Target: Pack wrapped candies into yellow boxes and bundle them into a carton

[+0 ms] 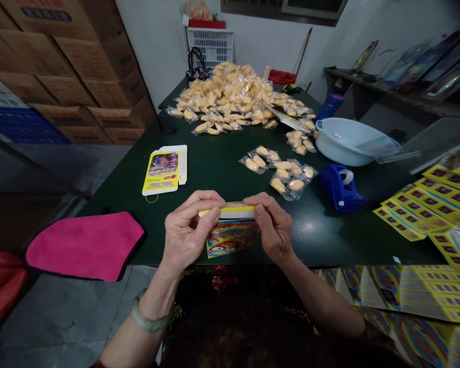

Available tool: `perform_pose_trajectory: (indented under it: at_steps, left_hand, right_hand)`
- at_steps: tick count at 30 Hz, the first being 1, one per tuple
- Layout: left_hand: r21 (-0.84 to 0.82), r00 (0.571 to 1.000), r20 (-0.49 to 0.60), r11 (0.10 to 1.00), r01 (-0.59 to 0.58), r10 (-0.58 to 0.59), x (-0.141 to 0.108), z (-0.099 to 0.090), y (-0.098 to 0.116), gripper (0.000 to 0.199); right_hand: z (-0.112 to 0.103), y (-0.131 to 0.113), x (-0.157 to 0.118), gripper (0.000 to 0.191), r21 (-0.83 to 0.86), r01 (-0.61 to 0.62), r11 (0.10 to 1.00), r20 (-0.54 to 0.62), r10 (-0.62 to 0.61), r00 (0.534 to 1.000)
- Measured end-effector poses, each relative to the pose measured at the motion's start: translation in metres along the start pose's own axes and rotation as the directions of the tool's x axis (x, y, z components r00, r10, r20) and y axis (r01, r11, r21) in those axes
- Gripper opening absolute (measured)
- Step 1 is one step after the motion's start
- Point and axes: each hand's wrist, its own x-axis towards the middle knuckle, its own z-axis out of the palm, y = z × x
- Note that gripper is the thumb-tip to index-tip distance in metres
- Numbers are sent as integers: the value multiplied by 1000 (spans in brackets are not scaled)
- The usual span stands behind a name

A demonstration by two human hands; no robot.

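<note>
A colourful printed box (233,237) with a cartoon face is held at the table's front edge. My left hand (189,230) pinches the left end of its top flap, thumb on the near side. At the right end of the same flap, my right hand (273,225) pinches with thumb and fingers. Beyond my hands lie several clear packets with yellow pieces (285,174). A flat yellow and white box (163,171) rests to the left, with a rubber band (152,198) under its near edge.
A large heap of packets (237,92) covers the far table. To the right are a white basin (352,143), a blue tape dispenser (341,189) and stacked printed boxes (425,204). A pink cloth item (86,245) lies left; cartons (72,66) stand behind.
</note>
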Motion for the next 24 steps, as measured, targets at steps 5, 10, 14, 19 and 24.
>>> perform_pose_trajectory:
  at_steps: [5, 10, 14, 19, 24]
  left_hand:
    - [106, 997, 29, 992, -75, 72, 0, -2, 9, 16]
    - [187, 964, 237, 969, -164, 117, 9, -14, 25, 21]
    - [215, 958, 247, 956, -199, 144, 10, -13, 28, 21]
    - [267, 958, 224, 934, -237, 179, 3, -8, 26, 24]
    - [386, 911, 320, 842, -377, 261, -7, -8, 30, 30]
  right_hand:
    - [1, 4, -4, 22, -3, 68, 998, -20, -68, 997]
    - [1, 0, -7, 21, -23, 68, 997, -28, -69, 997]
    - [3, -5, -6, 21, 11, 9, 1000, -56, -8, 998]
    - [4, -5, -8, 22, 24, 14, 1000, -68, -13, 998]
    - [6, 2, -15, 23, 22, 139, 990, -97, -136, 986]
